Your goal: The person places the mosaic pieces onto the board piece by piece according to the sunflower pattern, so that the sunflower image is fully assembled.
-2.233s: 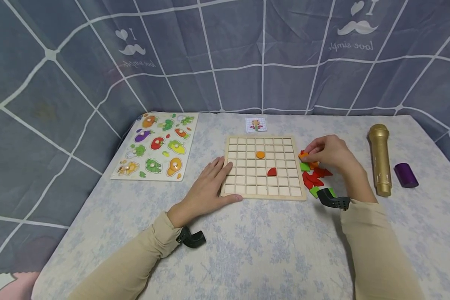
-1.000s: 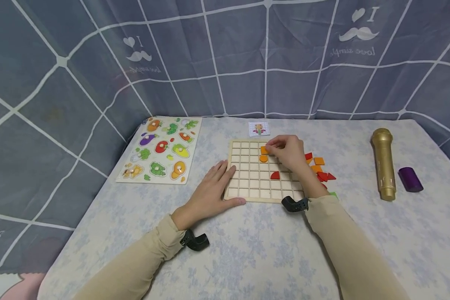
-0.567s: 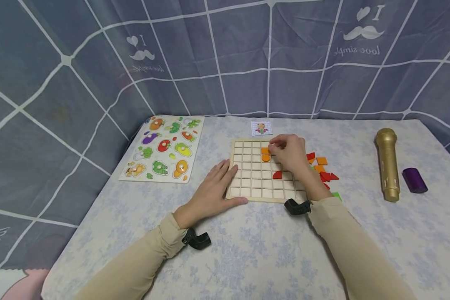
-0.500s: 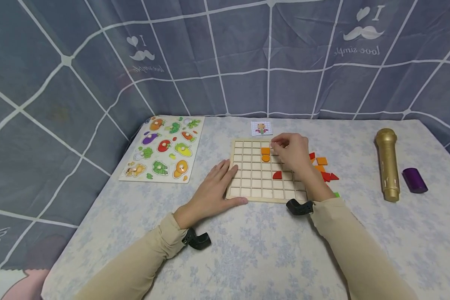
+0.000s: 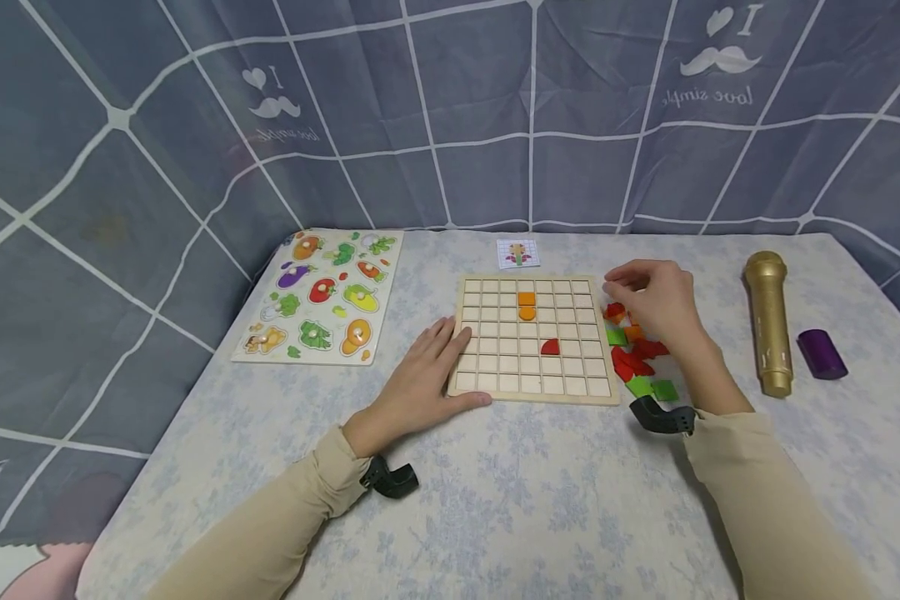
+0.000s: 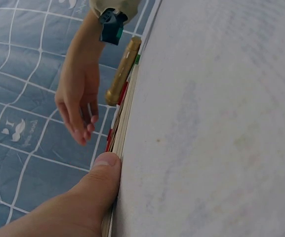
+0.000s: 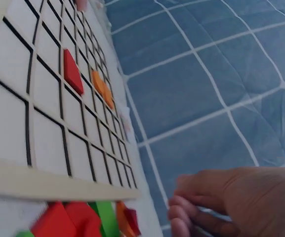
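A wooden grid board (image 5: 487, 364) lies on the table, holding an orange square (image 5: 526, 298), an orange round piece (image 5: 527, 313) and a red quarter-round piece (image 5: 550, 347). My left hand (image 5: 420, 375) rests at its left edge with fingers straight; the thumb (image 6: 100, 177) lies against the board's side. Above the loose pieces right of the board hovers my right hand (image 5: 660, 304), fingers loosely bent, nothing seen between them. Below it are red pieces (image 5: 630, 364), green pieces (image 5: 640, 387) and orange ones (image 5: 633, 333), partly hidden by the hand.
A small pattern card (image 5: 518, 253) lies behind the board. To the left is a vegetable puzzle board (image 5: 315, 296). A gold microphone-shaped object (image 5: 769, 325) and a purple cylinder (image 5: 822, 354) lie at the right. A grey-blue curtain (image 5: 480, 117) hangs behind the table.
My right hand picked up an orange square, set it on the board behind the round piece, let go and moved back right over the loose pieces. My left hand stayed at the board.
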A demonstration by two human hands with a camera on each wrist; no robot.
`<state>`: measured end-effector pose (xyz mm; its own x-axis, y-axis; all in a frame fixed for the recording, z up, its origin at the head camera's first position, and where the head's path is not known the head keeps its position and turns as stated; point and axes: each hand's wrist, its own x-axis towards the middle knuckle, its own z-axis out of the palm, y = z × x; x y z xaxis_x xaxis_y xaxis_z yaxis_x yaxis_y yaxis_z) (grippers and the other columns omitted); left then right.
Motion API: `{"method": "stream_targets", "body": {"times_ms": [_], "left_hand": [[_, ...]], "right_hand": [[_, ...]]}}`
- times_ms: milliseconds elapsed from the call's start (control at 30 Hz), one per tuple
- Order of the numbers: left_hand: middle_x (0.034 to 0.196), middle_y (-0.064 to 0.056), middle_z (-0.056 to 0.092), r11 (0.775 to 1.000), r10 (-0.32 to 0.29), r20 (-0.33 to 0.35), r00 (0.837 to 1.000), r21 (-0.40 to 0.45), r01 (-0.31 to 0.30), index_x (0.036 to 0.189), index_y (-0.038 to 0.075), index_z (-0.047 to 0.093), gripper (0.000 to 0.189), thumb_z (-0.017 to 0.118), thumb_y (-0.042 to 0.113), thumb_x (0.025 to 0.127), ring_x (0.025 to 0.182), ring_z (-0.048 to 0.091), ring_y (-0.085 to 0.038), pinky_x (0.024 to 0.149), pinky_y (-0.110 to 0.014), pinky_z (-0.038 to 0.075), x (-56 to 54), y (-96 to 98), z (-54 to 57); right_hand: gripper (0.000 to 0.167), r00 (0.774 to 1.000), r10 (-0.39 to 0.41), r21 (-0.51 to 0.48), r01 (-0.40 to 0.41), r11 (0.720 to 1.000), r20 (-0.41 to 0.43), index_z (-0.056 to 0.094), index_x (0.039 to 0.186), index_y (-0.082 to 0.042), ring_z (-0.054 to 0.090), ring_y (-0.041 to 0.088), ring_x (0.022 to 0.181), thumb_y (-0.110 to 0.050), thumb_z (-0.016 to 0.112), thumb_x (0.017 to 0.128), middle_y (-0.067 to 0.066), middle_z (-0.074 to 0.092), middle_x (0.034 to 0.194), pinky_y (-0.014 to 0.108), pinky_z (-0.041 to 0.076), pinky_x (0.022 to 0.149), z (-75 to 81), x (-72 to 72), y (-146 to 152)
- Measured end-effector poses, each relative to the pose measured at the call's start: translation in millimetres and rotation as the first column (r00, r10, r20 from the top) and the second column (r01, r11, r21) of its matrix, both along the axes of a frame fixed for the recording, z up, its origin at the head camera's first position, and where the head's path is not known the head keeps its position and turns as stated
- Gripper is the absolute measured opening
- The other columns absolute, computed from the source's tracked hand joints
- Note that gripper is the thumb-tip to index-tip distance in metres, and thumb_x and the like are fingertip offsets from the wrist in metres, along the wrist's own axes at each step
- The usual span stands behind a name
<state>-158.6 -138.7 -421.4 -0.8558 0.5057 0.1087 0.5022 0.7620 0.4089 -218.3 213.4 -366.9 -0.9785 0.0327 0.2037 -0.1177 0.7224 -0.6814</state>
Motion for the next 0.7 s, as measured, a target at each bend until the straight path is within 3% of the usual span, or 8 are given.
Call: {"method": "stream_targets", "body": {"times_ms": [133,367,700], "left_hand": [[0.175,-0.022,0.017,1.0,-0.005,-0.008,1.0,0.003,0.005,0.168,0.008,0.026,0.103,0.073,0.06,0.092,0.164,0.012,-0.034,0.134,-0.051,0.014,0.0,0.2,-0.9],[0.175,-0.022,0.016,1.0,-0.007,-0.015,1.0,-0.007,0.006,0.168,0.008,0.026,0.104,0.073,0.062,0.092,0.164,0.012,-0.035,0.133,-0.053,0.015,0.5,-0.7,-1.5],[0.175,-0.022,0.017,1.0,-0.011,-0.019,1.0,-0.001,0.011,0.168,0.008,0.026,0.103,0.073,0.061,0.092,0.164,0.013,-0.035,0.133,-0.053,0.016,-1.3,-1.2,-2.2]], "right_hand": [[0.032,0.994,-0.021,0.07,0.014,0.997,0.109,0.076,0.119,0.002,0.067,0.035,0.096,-0.023,0.071,0.1,0.024,0.076,0.105,0.038,0.048,0.076,2.6,3.3,19],[0.034,0.964,-0.027,0.129,-0.008,0.992,0.264,0.075,0.112,0.005,0.056,0.037,0.1,-0.023,0.079,0.094,0.024,0.074,0.101,0.036,0.044,0.072,2.7,3.7,35],[0.034,0.936,-0.082,0.17,0.024,0.985,0.342,0.072,0.105,0.006,0.047,0.038,0.097,-0.023,0.082,0.091,0.016,0.065,0.088,0.037,0.043,0.067,-1.2,2.7,35]]}}
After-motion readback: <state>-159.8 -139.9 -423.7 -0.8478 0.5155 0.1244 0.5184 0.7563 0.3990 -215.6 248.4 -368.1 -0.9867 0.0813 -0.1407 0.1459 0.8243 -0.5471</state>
